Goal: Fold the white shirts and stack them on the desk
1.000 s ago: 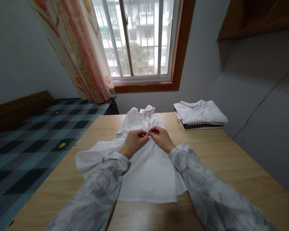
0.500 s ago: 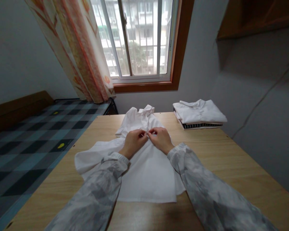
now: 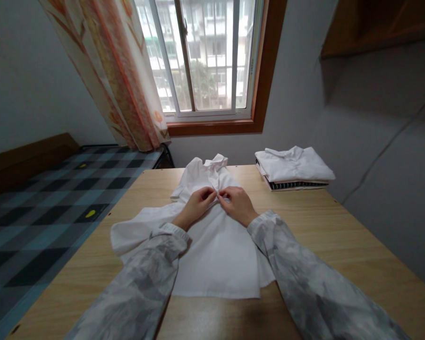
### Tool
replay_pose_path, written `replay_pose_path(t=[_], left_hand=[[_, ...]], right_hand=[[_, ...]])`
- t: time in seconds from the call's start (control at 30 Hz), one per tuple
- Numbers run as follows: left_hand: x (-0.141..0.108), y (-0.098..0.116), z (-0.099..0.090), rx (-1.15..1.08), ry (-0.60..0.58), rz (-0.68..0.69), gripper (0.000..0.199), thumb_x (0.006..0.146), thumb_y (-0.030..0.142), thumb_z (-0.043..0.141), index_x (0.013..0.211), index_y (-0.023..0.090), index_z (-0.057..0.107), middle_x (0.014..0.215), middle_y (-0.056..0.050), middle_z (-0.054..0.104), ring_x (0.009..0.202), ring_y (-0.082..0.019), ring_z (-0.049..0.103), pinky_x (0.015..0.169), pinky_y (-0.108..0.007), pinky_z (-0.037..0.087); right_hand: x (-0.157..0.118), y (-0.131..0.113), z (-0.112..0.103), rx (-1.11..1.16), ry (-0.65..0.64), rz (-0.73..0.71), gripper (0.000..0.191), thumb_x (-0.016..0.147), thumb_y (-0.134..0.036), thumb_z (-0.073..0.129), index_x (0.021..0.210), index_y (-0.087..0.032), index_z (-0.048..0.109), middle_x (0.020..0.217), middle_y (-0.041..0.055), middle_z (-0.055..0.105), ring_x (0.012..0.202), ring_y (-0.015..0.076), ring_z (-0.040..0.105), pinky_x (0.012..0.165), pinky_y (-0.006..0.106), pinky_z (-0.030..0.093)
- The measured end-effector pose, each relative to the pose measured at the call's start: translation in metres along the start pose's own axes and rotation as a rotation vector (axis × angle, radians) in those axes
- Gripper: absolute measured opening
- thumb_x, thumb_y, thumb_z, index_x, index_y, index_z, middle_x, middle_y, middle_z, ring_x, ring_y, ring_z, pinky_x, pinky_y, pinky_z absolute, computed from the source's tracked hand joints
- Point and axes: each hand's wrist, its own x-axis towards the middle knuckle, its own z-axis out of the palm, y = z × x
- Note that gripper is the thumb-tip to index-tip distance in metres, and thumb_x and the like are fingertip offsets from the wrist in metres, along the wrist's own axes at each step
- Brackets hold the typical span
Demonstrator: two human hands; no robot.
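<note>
A white shirt [image 3: 219, 257] lies spread on the wooden table, its collar toward the window and its hem toward me. One sleeve stretches out to the left. My left hand [image 3: 197, 205] pinches the shirt's front at mid-chest, thumb and finger closed on the cloth. Right beside it, my right hand [image 3: 238, 204] pinches the same front edge from the other side, fingertips nearly touching those of the left. Whether a button sits between the fingertips is too small to tell.
On the table's [image 3: 315, 241] far right corner rests a stack of folded clothes [image 3: 293, 165], a white one on top. A bed with a checked cover [image 3: 67, 208] adjoins on the left. A curtain [image 3: 116, 80] hangs by the window, and a wooden shelf [image 3: 375, 33] juts out upper right.
Both hands stay at the same spot on the shirt front, with only slight finger and wrist shifts. The left wrist has moved a little to the left.
</note>
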Motion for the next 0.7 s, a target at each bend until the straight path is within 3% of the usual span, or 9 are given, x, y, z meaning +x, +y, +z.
replay_pose_path(t=[0.17,0.4,0.7], left_hand=[[0.001,0.002,0.001,0.019,-0.039,0.015,0.036,0.098,0.053,0.064,0.09,0.019,0.068,0.084,-0.002,0.068,0.081,-0.018,0.06,0.078,-0.029,0.05],[0.002,0.008,0.0,-0.03,-0.054,-0.016,0.037,0.095,0.055,0.067,0.086,0.019,0.067,0.085,-0.003,0.071,0.083,-0.018,0.062,0.081,-0.029,0.052],[-0.004,0.0,0.003,0.012,0.063,-0.01,0.029,0.092,0.047,0.076,0.094,0.019,0.07,0.079,-0.001,0.072,0.069,-0.015,0.065,0.065,-0.026,0.049]], right_hand=[[-0.001,-0.002,-0.002,-0.042,-0.008,-0.016,0.01,0.098,-0.025,0.073,0.09,-0.023,0.078,0.093,0.0079,0.08,0.091,0.0257,0.07,0.095,0.039,0.049],[-0.001,0.001,-0.003,-0.034,-0.02,-0.043,0.009,0.095,-0.019,0.072,0.091,-0.024,0.078,0.093,0.0069,0.079,0.091,0.0257,0.069,0.099,0.04,0.048],[0.001,0.012,-0.001,0.18,-0.023,0.041,0.01,0.094,-0.023,0.072,0.087,-0.024,0.079,0.083,0.0016,0.077,0.081,0.0208,0.068,0.08,0.032,0.048]])
